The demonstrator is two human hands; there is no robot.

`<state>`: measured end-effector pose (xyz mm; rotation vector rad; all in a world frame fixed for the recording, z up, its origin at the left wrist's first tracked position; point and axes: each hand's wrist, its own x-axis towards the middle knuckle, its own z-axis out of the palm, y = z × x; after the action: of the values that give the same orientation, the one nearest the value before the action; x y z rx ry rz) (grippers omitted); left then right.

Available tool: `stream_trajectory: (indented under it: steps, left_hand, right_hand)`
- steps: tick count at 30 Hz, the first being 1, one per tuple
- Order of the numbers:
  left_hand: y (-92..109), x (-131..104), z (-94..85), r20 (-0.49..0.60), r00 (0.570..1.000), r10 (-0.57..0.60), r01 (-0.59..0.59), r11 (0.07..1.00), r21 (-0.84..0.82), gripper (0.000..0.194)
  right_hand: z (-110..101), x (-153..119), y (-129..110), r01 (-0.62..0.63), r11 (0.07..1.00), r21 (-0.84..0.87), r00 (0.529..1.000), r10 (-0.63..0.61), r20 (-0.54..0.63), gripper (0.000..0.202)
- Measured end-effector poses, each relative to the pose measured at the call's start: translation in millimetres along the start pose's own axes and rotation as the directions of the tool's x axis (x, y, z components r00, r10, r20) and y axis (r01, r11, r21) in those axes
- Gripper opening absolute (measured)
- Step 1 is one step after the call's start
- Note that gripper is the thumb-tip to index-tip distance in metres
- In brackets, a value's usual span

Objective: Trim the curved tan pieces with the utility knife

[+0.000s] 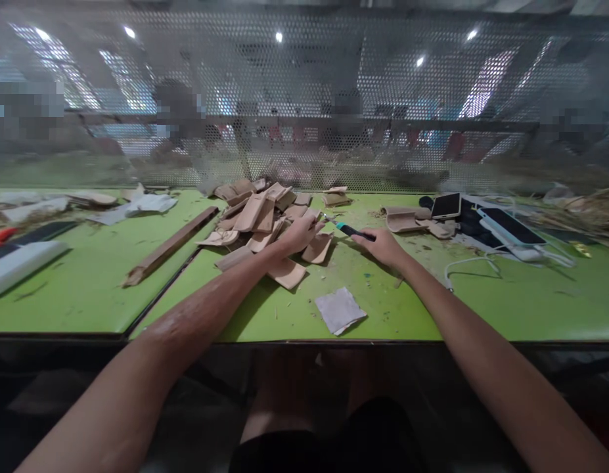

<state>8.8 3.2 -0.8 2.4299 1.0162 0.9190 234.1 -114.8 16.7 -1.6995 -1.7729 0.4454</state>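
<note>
A heap of tan, slightly curved pieces (252, 211) lies on the green table (403, 299). My left hand (299, 235) is closed at the heap's right side, its fingers round something small that I cannot make out. In my right hand (380, 246) is a black and teal tool (351, 230), gripped by its handle. The tool's tip points left, close to my left fingers; whether it touches anything there is unclear. Below my hands, a folded grey sheet (340, 310) lies near the table's front edge.
A long wooden strip (171, 246) lies left of the heap. Two phones, one pale blue (514, 226), and a white cable (472, 259) are at the right. A white object (25, 266) lies far left. A perforated screen (304, 79) stands behind the table, with blurred people beyond.
</note>
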Motion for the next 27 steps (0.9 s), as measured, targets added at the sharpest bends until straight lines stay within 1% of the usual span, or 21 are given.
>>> stream_trajectory:
  steps: [2, 3, 6, 8, 12, 14, 18, 20, 24, 27]
  left_hand:
    - [3.3, -1.3, -1.9, 0.009, 1.000, 0.000, 0.000, 1.000, -0.007, 0.032]
    - [4.7, -2.0, -2.8, 0.009, 1.000, 0.004, -0.004, 1.000, -0.007, 0.033]
    - [6.7, -3.4, -4.7, 0.010, 1.000, 0.014, -0.015, 1.000, 0.013, 0.035]
    - [6.3, -3.5, -5.1, 0.022, 0.999, 0.025, -0.026, 0.999, 0.025, 0.036]
    - [4.2, -2.8, -4.0, 0.017, 0.999, 0.033, -0.033, 0.999, -0.004, 0.037]
    - [3.6, -2.6, -3.3, 0.016, 1.000, 0.025, -0.025, 0.999, -0.026, 0.038]
    - [2.0, -2.0, -2.2, 0.017, 1.000, 0.019, -0.019, 1.000, -0.007, 0.039]
    - [1.1, -1.6, -2.0, 0.023, 0.999, 0.022, -0.021, 1.000, -0.021, 0.038]
    - [3.5, -2.5, -3.6, 0.014, 1.000, 0.015, -0.014, 0.999, -0.046, 0.039]
    - [8.0, -4.0, -6.4, 0.011, 1.000, 0.005, -0.005, 0.999, -0.034, 0.040]
  right_hand:
    - [0.3, -0.4, 0.9, 0.000, 1.000, 0.007, 1.000, 0.000, 0.023, 0.055]
    - [0.4, 0.1, 2.1, 0.001, 1.000, -0.006, 1.000, -0.001, 0.012, 0.056]
    - [0.3, 2.8, 6.7, 0.002, 0.998, -0.065, 0.998, -0.006, -0.067, 0.056]
    - [-0.4, 3.5, 8.1, 0.006, 0.997, -0.072, 0.996, -0.013, -0.088, 0.055]
    - [-1.3, 0.7, 3.8, 0.026, 0.999, -0.020, 1.000, -0.027, -0.016, 0.054]
    - [-1.3, -0.3, 1.2, 0.023, 1.000, -0.020, 1.000, -0.023, 0.009, 0.054]
    - [-1.0, 1.7, 1.6, -0.008, 0.995, -0.097, 0.999, 0.003, -0.054, 0.056]
    - [-1.0, 2.2, 2.6, -0.002, 0.994, -0.106, 0.997, -0.006, -0.078, 0.055]
    - [-1.1, -0.6, -0.1, 0.013, 0.999, -0.040, 1.000, -0.014, -0.022, 0.055]
    - [-1.0, -1.6, -2.7, -0.005, 0.999, -0.045, 1.000, 0.005, -0.007, 0.057]
